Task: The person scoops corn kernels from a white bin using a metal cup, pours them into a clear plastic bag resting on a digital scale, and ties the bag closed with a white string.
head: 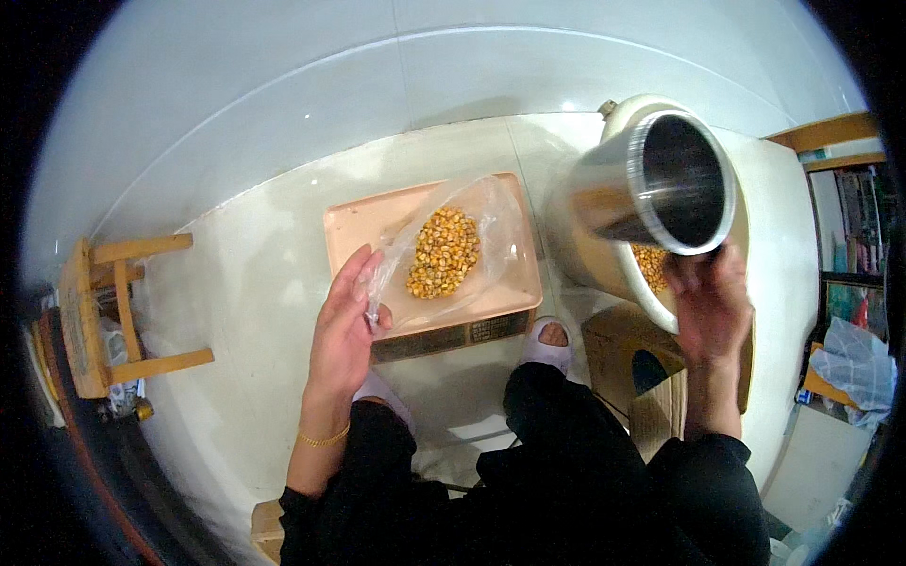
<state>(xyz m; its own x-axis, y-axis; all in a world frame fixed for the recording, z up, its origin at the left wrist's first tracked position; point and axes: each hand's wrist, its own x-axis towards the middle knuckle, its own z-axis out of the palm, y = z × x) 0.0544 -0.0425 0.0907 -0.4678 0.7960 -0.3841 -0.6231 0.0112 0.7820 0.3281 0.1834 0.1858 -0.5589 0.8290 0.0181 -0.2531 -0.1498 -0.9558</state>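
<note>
A clear plastic bag (495, 226) with a heap of dried corn kernels (444, 253) inside lies on a pink tray-topped scale (354, 219). My left hand (348, 322) pinches the near left edge of the bag between thumb and fingers. In my right hand (711, 304), slightly blurred, is a shiny metal container (612, 184), gripped at its lower rim. The container is tilted, its dark mouth turned towards me; nothing shows inside it. Beneath it stands a large cream-coloured bucket (584, 258), partly hidden, with more corn kernels (648, 267) in it.
An open cardboard box (658, 410) sits by my right leg. At the left a wooden stool (99, 318) lies on its side. Shelves (853, 226) with books and a crumpled plastic bag (853, 368) line the right. A pale wall (283, 106) rises behind the tray.
</note>
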